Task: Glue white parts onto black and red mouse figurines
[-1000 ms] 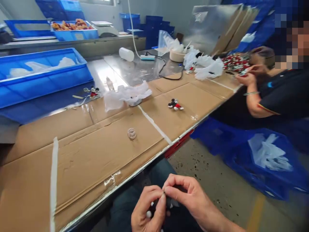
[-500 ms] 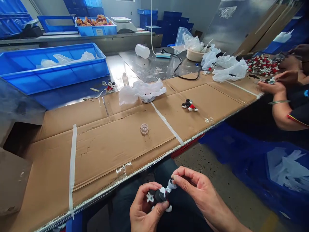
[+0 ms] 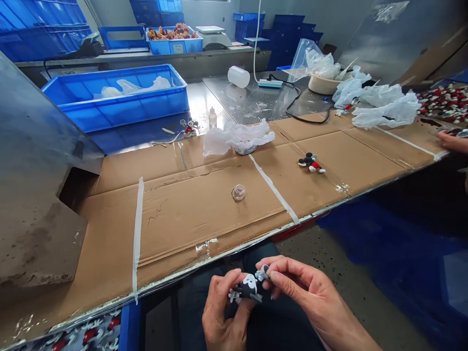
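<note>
Low in the picture, in front of the table edge, both my hands close on a small black-and-white mouse figure (image 3: 249,288). My left hand (image 3: 223,317) grips it from below with fingers curled round its body. My right hand (image 3: 307,300) pinches its upper part between thumb and forefinger. Another mouse figure (image 3: 310,163) with red shorts lies on the cardboard-covered table (image 3: 175,219). A third one (image 3: 190,126) lies farther back on the steel top. A small clear jar (image 3: 238,192) stands on the cardboard ahead of my hands.
A blue crate (image 3: 120,100) with plastic bags sits back left, a crumpled plastic bag (image 3: 237,136) mid-table. A grey metal panel (image 3: 32,185) stands at the left. Another person's hand (image 3: 453,141) works at the right beside a pile of figures (image 3: 444,100). A squeeze bottle (image 3: 212,117) and cable (image 3: 303,114) lie behind.
The view has swung left, so the co-worker has mostly left the picture. In my hands the figure has been turned, and my right fingers have closed in on its top.
</note>
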Demonstrator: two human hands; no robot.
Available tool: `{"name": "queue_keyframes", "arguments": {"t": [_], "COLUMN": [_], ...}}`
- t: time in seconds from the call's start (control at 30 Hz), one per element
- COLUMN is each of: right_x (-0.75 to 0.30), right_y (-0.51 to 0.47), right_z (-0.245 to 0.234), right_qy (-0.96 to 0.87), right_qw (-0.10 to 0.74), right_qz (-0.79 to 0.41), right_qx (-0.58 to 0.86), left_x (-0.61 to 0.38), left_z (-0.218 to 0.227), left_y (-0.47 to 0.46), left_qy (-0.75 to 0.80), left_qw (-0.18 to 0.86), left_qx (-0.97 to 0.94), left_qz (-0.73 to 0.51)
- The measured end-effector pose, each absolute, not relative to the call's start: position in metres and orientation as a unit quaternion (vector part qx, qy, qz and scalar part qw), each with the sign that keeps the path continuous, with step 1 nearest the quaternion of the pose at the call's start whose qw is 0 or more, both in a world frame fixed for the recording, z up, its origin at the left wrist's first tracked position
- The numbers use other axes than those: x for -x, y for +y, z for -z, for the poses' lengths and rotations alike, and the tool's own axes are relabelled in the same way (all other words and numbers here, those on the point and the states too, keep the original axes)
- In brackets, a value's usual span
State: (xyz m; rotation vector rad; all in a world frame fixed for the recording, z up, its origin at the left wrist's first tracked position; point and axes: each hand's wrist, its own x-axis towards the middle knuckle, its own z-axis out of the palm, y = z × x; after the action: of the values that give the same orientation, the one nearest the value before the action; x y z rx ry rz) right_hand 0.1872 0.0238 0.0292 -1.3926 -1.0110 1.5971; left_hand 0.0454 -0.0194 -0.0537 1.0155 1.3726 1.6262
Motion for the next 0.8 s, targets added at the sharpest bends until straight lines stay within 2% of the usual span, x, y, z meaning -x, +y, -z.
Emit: {"name": "queue_keyframes", "arguments": {"t": [0.17,0.33,0.43,0.63,0.73,0.8], "right_x": [-0.179,-0.172,-0.172,-0.176,-0.182,-0.189], "right_y": [0.018,0.011,0.010,0.017,0.031,0.051], "right_z": [-0.025,-0.025,-0.023,-0.028,-0.033,-0.035], "right_qy": [-0.405,-0.405,-0.395,-0.362,-0.418,-0.497], "right_qw": [0.432,0.456,0.449,0.404,0.383,0.382], "right_qz": [-0.608,-0.579,-0.596,-0.647,-0.620,-0.562], "right_qx": [0.530,0.542,0.535,0.535,0.542,0.540], "left_x": [-0.043,-0.046,-0.048,-0.050,-0.046,-0.043], "left_z": [0.055,0.051,0.046,0.047,0.052,0.056], "left_y": [-0.018,-0.016,-0.014,-0.012,-0.009,-0.006], "left_qy": [0.568,0.560,0.540,0.495,0.484,0.480], "left_qw": [0.385,0.473,0.492,0.433,0.367,0.336], "left_qx": [-0.394,-0.276,-0.244,-0.301,-0.374,-0.405], "left_qz": [-0.612,-0.622,-0.638,-0.690,-0.701,-0.702]}}
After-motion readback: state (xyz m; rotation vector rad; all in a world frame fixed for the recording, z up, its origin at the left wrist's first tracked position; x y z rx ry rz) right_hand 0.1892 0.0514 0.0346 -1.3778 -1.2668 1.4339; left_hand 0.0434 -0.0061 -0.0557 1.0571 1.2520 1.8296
